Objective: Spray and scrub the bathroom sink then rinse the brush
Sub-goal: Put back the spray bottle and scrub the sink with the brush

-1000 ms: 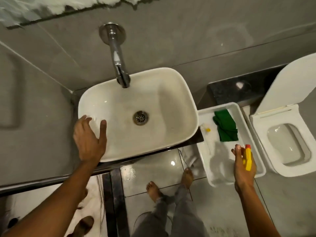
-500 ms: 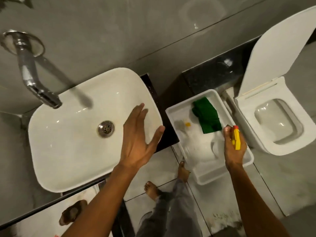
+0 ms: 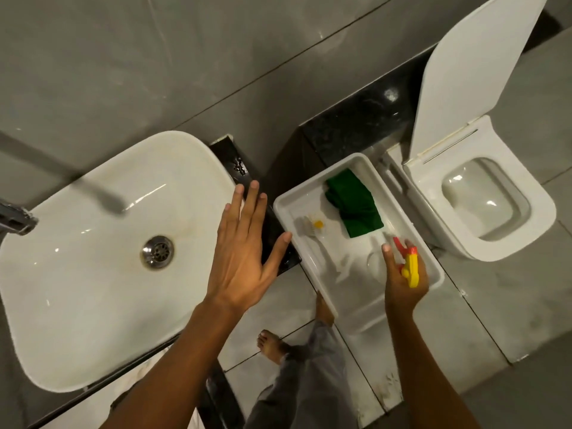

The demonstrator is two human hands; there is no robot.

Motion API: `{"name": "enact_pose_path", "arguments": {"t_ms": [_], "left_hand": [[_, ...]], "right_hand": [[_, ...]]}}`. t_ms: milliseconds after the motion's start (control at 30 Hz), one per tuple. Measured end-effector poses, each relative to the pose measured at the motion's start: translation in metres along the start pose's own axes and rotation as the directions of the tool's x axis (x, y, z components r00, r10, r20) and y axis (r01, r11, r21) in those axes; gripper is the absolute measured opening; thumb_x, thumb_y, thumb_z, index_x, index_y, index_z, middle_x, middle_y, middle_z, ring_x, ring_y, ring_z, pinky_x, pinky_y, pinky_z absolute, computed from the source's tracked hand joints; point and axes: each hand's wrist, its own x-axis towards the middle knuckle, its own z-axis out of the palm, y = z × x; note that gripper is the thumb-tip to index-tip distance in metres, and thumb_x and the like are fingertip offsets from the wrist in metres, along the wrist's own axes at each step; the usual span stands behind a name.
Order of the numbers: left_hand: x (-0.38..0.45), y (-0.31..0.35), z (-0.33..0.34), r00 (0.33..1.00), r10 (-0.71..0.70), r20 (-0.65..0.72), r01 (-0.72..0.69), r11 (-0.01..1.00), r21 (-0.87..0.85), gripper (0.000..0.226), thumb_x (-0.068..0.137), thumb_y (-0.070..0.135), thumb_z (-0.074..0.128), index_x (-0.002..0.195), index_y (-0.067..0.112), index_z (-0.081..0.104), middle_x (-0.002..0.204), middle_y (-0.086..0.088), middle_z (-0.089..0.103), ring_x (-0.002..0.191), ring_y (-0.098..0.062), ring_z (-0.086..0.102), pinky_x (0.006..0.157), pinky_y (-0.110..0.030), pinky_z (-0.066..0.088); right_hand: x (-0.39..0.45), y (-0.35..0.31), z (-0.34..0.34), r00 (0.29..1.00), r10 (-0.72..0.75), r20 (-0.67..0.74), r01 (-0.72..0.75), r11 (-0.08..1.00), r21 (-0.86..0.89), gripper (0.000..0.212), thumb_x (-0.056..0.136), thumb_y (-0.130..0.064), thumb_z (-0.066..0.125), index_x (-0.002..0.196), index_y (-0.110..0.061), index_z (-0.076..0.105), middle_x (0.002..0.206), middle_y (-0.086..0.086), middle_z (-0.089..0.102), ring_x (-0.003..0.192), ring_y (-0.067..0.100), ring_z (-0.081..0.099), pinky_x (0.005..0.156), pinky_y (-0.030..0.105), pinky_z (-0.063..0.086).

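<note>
The white sink (image 3: pixel 93 298) fills the left, its metal drain (image 3: pixel 157 251) in the middle and the tap spout (image 3: pixel 15 220) at the left edge. My left hand (image 3: pixel 244 252) hovers flat with fingers spread over the sink's right rim, holding nothing. To the right a white tray (image 3: pixel 359 308) holds a white scrub brush (image 3: pixel 312 228) with a yellow spot and a folded green cloth (image 3: pixel 353 207). Over the tray's right side my right hand (image 3: pixel 402 274) grips a spray bottle with a yellow and red trigger head (image 3: pixel 410 264); the bottle's body is barely visible.
A white toilet (image 3: pixel 501 212) with its lid (image 3: pixel 473 72) raised stands at the right, against a black stone ledge (image 3: pixel 356 125). Grey wall tiles lie behind. My bare feet (image 3: pixel 272 345) stand on the glossy floor below the tray.
The view has swung right, toward the tray. My left hand left the sink's left rim and crossed to its right rim. My right hand keeps the spray bottle over the tray.
</note>
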Motion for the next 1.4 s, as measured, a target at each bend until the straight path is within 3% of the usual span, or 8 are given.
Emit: {"name": "enact_pose_path", "arguments": {"t_ms": [167, 300, 467, 700, 900, 1067, 1267, 1400], "left_hand": [[0.001, -0.003, 0.002, 1.000, 0.000, -0.020, 0.000, 1.000, -0.003, 0.078, 0.110, 0.067, 0.033, 0.170, 0.017, 0.027, 0.183, 0.003, 0.006, 0.169, -0.017, -0.006, 0.136, -0.053, 0.015], [0.001, -0.004, 0.005, 1.000, 0.021, -0.020, -0.020, 0.999, 0.044, 0.078, 0.110, 0.068, 0.034, 0.167, 0.015, 0.034, 0.182, 0.001, 0.011, 0.170, -0.018, -0.006, 0.136, -0.046, 0.011], [0.002, -0.001, 0.004, 1.000, -0.008, -0.023, 0.009, 0.999, 0.034, 0.077, 0.110, 0.069, 0.032, 0.167, 0.018, 0.033, 0.182, 0.002, 0.012, 0.169, -0.016, -0.005, 0.136, -0.051, 0.016], [0.002, 0.003, 0.000, 0.999, -0.036, 0.003, 0.036, 0.999, 0.009, 0.077, 0.110, 0.066, 0.033, 0.168, 0.015, 0.034, 0.182, 0.001, 0.013, 0.169, -0.016, -0.005, 0.136, -0.053, 0.018], [0.000, 0.004, -0.002, 0.999, -0.038, -0.015, 0.038, 0.999, -0.008, 0.078, 0.110, 0.065, 0.037, 0.169, 0.014, 0.030, 0.182, -0.002, 0.012, 0.170, -0.018, -0.002, 0.137, -0.050, 0.016], [-0.002, 0.005, -0.010, 0.999, -0.028, -0.025, 0.027, 0.997, -0.068, 0.085, 0.107, 0.067, 0.035, 0.169, 0.010, 0.026, 0.182, -0.006, 0.013, 0.170, -0.022, 0.005, 0.135, -0.053, 0.019], [-0.024, -0.009, -0.032, 0.983, 0.015, -0.182, -0.041, 0.989, -0.140, 0.079, 0.109, 0.061, 0.038, 0.163, 0.004, 0.037, 0.177, -0.013, 0.027, 0.168, -0.029, 0.019, 0.134, -0.056, 0.020], [-0.059, -0.064, -0.057, 0.953, -0.156, -0.260, 0.129, 0.985, -0.117, 0.077, 0.110, 0.060, 0.038, 0.163, 0.005, 0.036, 0.179, -0.010, 0.025, 0.168, -0.028, 0.018, 0.134, -0.054, 0.019]], "right_hand": [[-0.066, 0.007, 0.013, 0.934, 0.253, -0.252, -0.255, 0.967, 0.024, 0.069, 0.077, -0.059, 0.087, 0.128, -0.022, 0.059, 0.128, 0.006, 0.060, 0.118, 0.029, 0.062, 0.104, 0.052, 0.054], [-0.100, -0.007, 0.042, 0.973, 0.180, 0.144, -0.162, 0.978, -0.131, 0.049, 0.088, -0.048, 0.080, 0.128, -0.025, 0.060, 0.124, -0.002, 0.065, 0.111, 0.022, 0.066, 0.099, 0.052, 0.059], [-0.061, -0.023, 0.096, 0.885, 0.126, 0.447, 0.159, 0.822, -0.547, 0.049, 0.104, -0.037, 0.063, 0.148, -0.017, 0.055, 0.146, 0.011, 0.058, 0.135, 0.030, 0.054, 0.113, 0.048, 0.046], [-0.040, -0.026, 0.115, 0.781, 0.301, 0.546, 0.259, 0.639, -0.724, 0.038, 0.107, -0.032, 0.057, 0.138, -0.009, 0.053, 0.135, 0.014, 0.061, 0.124, 0.033, 0.061, 0.103, 0.049, 0.053], [-0.041, -0.027, 0.110, 0.716, 0.409, 0.565, 0.101, 0.741, -0.664, 0.036, 0.111, -0.018, 0.049, 0.138, 0.006, 0.044, 0.140, 0.028, 0.056, 0.128, 0.042, 0.058, 0.108, 0.052, 0.048], [-0.052, -0.049, 0.088, 0.680, 0.453, 0.577, 0.095, 0.725, -0.682, 0.044, 0.109, -0.008, 0.045, 0.149, 0.005, 0.030, 0.144, 0.033, 0.054, 0.131, 0.049, 0.057, 0.110, 0.054, 0.046], [-0.067, -0.092, 0.056, 0.797, 0.150, 0.585, 0.298, 0.745, -0.597, 0.050, 0.115, -0.036, 0.031, 0.128, -0.004, 0.066, 0.126, 0.026, 0.072, 0.120, 0.047, 0.066, 0.100, 0.046, 0.051], [-0.090, -0.135, 0.055, 0.842, -0.091, 0.532, 0.357, 0.833, -0.423, 0.043, 0.114, -0.032, 0.032, 0.129, -0.016, 0.069, 0.126, 0.015, 0.075, 0.116, 0.041, 0.068, 0.089, 0.039, 0.050]]}}
